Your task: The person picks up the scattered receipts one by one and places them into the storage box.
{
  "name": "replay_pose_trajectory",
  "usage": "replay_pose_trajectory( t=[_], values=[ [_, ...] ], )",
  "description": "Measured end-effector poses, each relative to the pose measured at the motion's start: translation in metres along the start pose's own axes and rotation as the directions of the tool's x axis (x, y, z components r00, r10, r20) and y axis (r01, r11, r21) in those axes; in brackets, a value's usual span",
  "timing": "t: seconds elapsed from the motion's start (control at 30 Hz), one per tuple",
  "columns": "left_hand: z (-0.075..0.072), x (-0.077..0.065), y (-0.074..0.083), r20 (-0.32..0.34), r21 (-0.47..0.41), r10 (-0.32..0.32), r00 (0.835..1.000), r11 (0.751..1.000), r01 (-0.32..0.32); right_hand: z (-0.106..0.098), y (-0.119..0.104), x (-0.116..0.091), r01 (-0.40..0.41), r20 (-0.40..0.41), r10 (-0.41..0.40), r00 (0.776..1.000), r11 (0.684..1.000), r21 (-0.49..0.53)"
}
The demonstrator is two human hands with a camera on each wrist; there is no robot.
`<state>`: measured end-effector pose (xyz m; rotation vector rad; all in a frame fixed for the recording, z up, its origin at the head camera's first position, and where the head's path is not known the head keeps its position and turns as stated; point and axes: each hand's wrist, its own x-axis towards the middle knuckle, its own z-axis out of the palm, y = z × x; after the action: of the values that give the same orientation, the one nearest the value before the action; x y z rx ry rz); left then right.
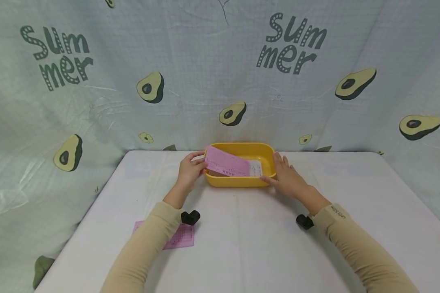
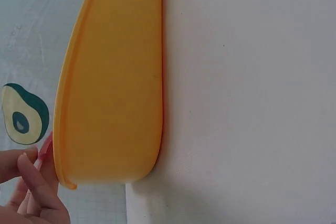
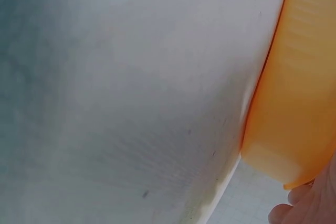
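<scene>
In the head view, a yellow plastic bin (image 1: pixel 237 182) stands at the back middle of the table. A pink printed paper slip (image 1: pixel 227 162) slants across its left half, the left end raised at the rim. My left hand (image 1: pixel 190 169) pinches that left end between thumb and fingers; a bit of pink shows by the fingertips in the left wrist view. Inside the bin, a white printed slip (image 1: pixel 255 168) shows past the pink one. My right hand (image 1: pixel 288 178) rests on the bin's right end, fingers extended along the side and thumb on the front rim.
Another pink printed sheet (image 1: pixel 181 237) lies on the white table (image 1: pixel 238 244) at the front left, partly hidden under my left forearm. Behind the table's back edge hangs a curtain (image 1: pixel 190 53) with avocado prints. Each wrist carries a small black camera (image 1: pixel 191 217).
</scene>
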<state>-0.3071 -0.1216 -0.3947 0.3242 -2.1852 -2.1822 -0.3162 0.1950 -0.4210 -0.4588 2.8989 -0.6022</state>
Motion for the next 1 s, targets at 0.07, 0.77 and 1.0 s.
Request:
replay_pose_trajectory(
  t=[0.07,0.77,1.0],
  values=[
    [0.001,-0.001,0.001,-0.005,0.037,0.033,0.999,0.999,-0.032,-0.001,-0.001,0.000,0.005,-0.006,-0.005,1.000,1.000,0.002],
    [-0.003,-0.006,0.014,0.041,0.158,0.093,0.995,0.983,-0.098,-0.003,-0.004,-0.002,0.004,0.002,-0.004,1.000,1.000,0.007],
    [-0.016,-0.013,0.024,0.092,0.255,0.107,0.990,0.959,-0.127,-0.003,-0.003,-0.001,-0.005,0.003,0.005,1.000,1.000,0.001]
  ],
)
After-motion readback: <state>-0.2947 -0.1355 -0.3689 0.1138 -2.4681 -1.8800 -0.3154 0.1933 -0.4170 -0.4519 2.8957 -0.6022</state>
